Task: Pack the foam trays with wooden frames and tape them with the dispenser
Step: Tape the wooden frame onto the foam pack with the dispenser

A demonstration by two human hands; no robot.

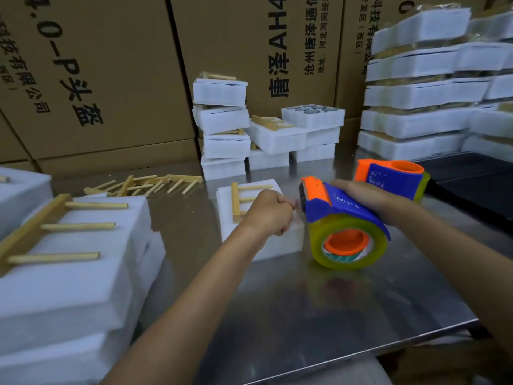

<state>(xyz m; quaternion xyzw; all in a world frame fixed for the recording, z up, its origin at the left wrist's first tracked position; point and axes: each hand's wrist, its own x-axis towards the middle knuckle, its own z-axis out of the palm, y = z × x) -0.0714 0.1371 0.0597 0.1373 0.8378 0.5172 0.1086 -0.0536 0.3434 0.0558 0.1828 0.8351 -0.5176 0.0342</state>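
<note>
My right hand (366, 200) grips the top of the blue-and-orange tape dispenser (341, 220), fingers wrapped over its blue body; the clear tape roll hangs below my palm, touching the steel desk (319, 301). My left hand (268, 213) is clenched, fingertips pinching at the dispenser's orange mouth, right where the tape end would be; the tape itself is too clear to make out.

Under and just beyond my left hand lies a foam tray (249, 195) flat on the desk, with a wooden frame (243, 200) on top, its pegs pointing toward my right hand.

Just beyond my right hand sits a second dispenser (391, 176), same colours, untouched.

Far to the left of my left hand: a stack of foam trays (69, 273) with another frame (50, 226) on top. Beyond that hand, loose frames (147, 184) in a heap on the desk, then small piles of foam trays (224, 126) against cardboard boxes (111, 79).

Beyond my right hand and off to its right, a tall bank of taped packs (433, 93).
</note>
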